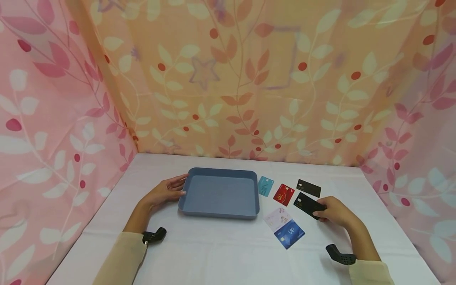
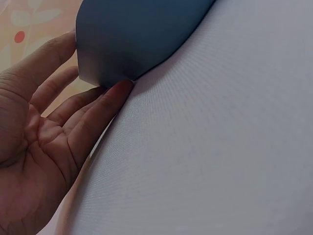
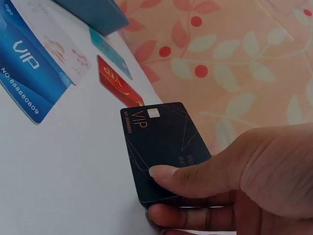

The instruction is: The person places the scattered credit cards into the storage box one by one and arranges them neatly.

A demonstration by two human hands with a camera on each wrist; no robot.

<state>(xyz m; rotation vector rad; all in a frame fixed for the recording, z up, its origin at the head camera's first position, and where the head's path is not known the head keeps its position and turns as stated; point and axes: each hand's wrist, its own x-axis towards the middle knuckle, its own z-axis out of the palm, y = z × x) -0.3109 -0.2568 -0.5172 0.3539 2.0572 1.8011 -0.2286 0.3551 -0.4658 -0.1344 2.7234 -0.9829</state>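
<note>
My right hand [image 1: 336, 211] pinches a black VIP card [image 3: 161, 152], thumb across its face and fingers underneath. The card is tilted up in the right wrist view. My left hand [image 1: 165, 192] touches the left side of a blue-grey tray [image 1: 219, 215], its fingers fairly straight. In the left wrist view its fingertips [image 2: 120, 90] meet the corner of the tray. A dark card [image 1: 308, 188] lies just beyond the held one. Left of it lie a red VIP card [image 1: 284, 194] and a teal card [image 1: 265, 186]. Closer to me are a blue VIP card [image 1: 289, 234] and a pale pink-white flowered card [image 1: 278, 219].
The tray sits on a white tablecloth [image 1: 213, 253], with the loose cards to its right. Flowered curtains [image 1: 228, 79] stand behind and at both sides. A black wrist camera [image 1: 340, 255] is worn on each wrist.
</note>
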